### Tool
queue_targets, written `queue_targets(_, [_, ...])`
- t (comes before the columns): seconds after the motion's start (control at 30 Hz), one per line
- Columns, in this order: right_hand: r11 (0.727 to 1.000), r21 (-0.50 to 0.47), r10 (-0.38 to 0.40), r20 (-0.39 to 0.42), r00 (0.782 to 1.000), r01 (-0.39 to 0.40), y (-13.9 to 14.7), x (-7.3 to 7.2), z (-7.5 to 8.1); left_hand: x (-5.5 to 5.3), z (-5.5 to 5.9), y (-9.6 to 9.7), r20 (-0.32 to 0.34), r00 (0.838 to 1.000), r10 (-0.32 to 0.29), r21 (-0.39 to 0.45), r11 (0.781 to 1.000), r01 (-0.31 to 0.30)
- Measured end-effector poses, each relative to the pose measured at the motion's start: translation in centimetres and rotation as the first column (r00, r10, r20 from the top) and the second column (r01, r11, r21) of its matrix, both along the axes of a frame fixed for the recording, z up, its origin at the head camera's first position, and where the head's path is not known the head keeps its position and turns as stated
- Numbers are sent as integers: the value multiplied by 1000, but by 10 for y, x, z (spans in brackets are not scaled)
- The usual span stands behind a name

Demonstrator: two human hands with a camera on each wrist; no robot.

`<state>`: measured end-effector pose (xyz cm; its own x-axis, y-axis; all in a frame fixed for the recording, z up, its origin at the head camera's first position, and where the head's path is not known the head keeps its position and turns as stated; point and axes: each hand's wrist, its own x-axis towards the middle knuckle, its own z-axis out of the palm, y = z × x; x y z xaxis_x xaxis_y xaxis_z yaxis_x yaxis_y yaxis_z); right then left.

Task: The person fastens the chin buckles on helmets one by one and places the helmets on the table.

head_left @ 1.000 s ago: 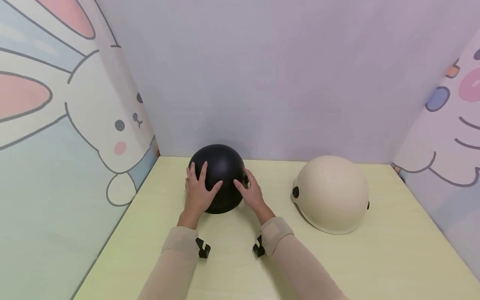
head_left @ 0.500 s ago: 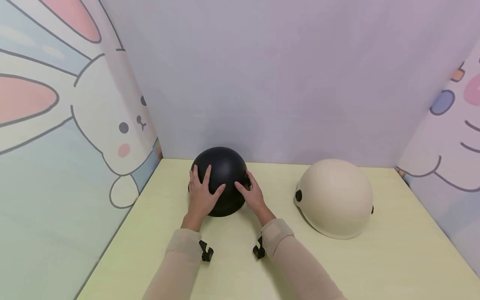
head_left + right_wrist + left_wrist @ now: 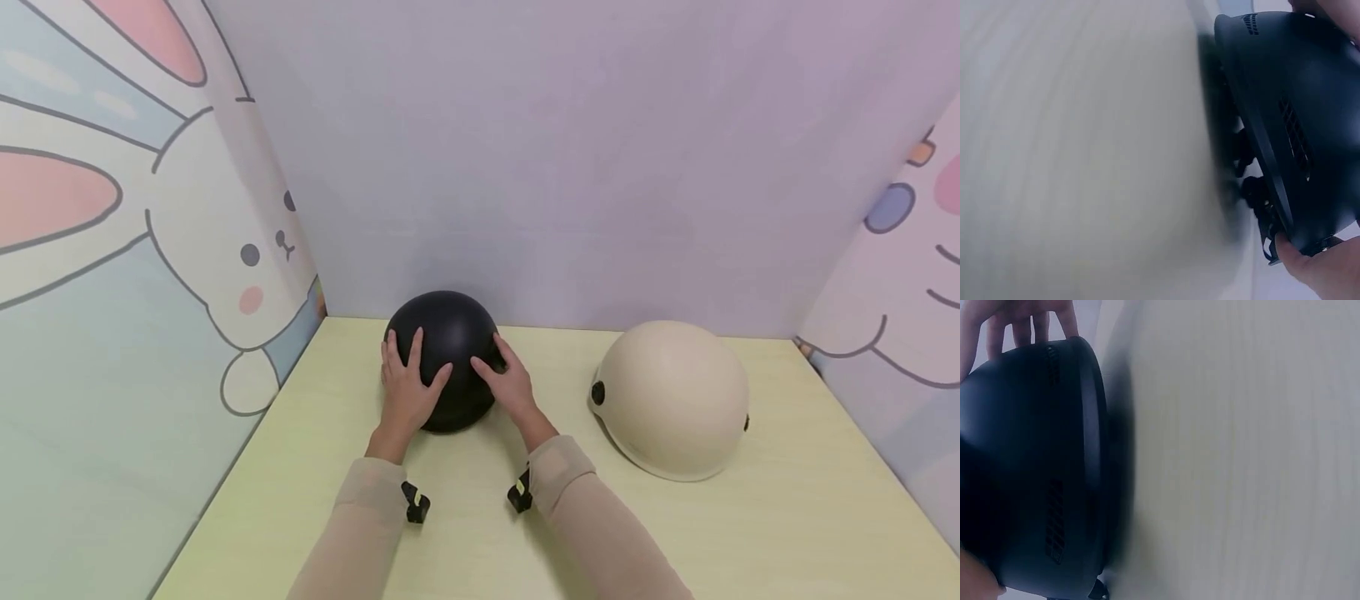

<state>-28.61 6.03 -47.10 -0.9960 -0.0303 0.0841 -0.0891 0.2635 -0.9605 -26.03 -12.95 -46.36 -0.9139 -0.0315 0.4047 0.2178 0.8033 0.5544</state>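
A glossy black helmet is at the back left of the table, dome up, with both hands on it. My left hand holds its left side, fingers spread over the shell; its fingertips also show along the shell in the left wrist view. My right hand grips the right side near the rim, and a fingertip lies at the rim's edge. In the right wrist view the helmet's rim stands tilted off the table, and dark strap parts hang below it. The far side of the helmet is hidden.
A cream helmet with dark round side fittings rests on the pale yellow table to the right. A grey back wall rises behind. Walls with cartoon figures flank both sides. Black camera mounts hang under the wrists.
The black helmet has turned slightly and lifted a little in the hands; its right side fitting now shows less. The head view has shifted slightly. The cream helmet keeps its place on the table.
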Motion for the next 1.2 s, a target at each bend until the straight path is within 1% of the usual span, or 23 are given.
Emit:
queue_targets(0.17, [998,56,5,-35,999,-3,5,3,15,2,4,6,-5,1000,-4,49,999,4])
queue_targets(0.3, [997,77,12,-80,997,-6,8,6,27,2,7,11,-9,1000,5,82,997,-4])
queue_targets(0.43, [993,114,-5,-101,995,16,9,7,37,4,10,15,-1,1000,5,125,992,-5])
queue_targets(0.53, [985,169,-17,-100,995,34,10,8,46,6,13,19,7,1000,2,160,987,-3])
queue_targets(0.73, [954,294,-8,-145,989,51,11,13,68,9,20,26,22,1000,2,213,977,-7])
queue_targets(0.87, [932,357,-8,-171,985,69,10,17,80,12,25,29,48,999,-3,247,969,-9])
queue_targets(0.97, [915,393,-11,-189,982,86,9,20,86,14,27,32,58,998,-3,259,966,-13])
queue_targets(1.13, [892,439,-19,-209,978,111,7,21,92,17,29,35,72,997,5,285,958,-25])
queue_targets(1.2, [873,472,-19,-212,977,120,6,21,95,19,30,37,79,997,8,302,953,-32])
